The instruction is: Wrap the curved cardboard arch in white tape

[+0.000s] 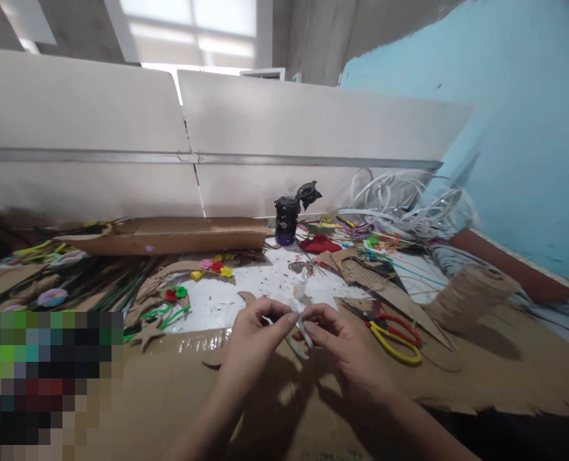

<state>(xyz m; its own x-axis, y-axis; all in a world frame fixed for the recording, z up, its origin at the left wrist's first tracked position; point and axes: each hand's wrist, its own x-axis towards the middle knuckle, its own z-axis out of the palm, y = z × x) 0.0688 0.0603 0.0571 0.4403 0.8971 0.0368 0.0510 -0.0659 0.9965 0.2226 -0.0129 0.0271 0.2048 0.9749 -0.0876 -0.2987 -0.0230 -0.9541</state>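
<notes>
My left hand [264, 330] and my right hand [335, 336] meet above a sheet of cardboard [169, 390]. Both are closed, thumbs against fingers, pinching a thin white strip [305, 344] that curves down between them. What the strip is made of I cannot tell. Just beyond the fingertips stands a small white dropper bottle [300, 285]. Scissors [393, 339] with a red and a yellow handle lie to the right of my right hand. Left of my left hand is a curved cardboard piece [212, 362], partly hidden by my wrist.
A ball of twine [477, 298] sits on the right, with coiled white strips [409, 195] behind it. At the back are a dark jar [286, 221] and a long cardboard trough [193, 240]. Small coloured flowers [217, 264] and a cardboard star [148, 333] lie left.
</notes>
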